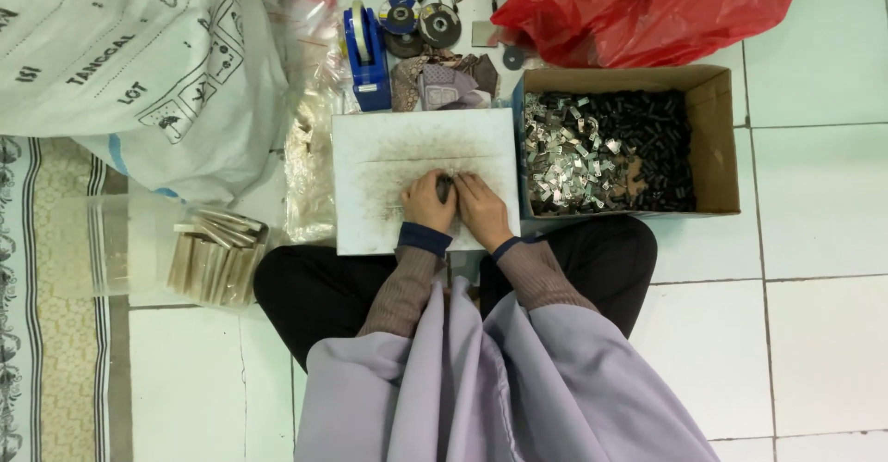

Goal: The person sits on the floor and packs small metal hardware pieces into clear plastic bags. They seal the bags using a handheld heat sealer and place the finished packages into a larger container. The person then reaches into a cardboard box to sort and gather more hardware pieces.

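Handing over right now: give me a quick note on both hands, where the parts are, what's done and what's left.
Left hand and right hand: together on the white board, both pinching one small dark piece.
Cardboard box to the right: silver clips and dark pieces mixed.
Clear bag of flat metal strips on the floor, left.
Done: cannot tell; no finished pile distinguishable.
Left: box remains well filled.

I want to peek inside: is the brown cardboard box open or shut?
Open. The cardboard box has no lid over it, and small silver and black metal pieces show inside.
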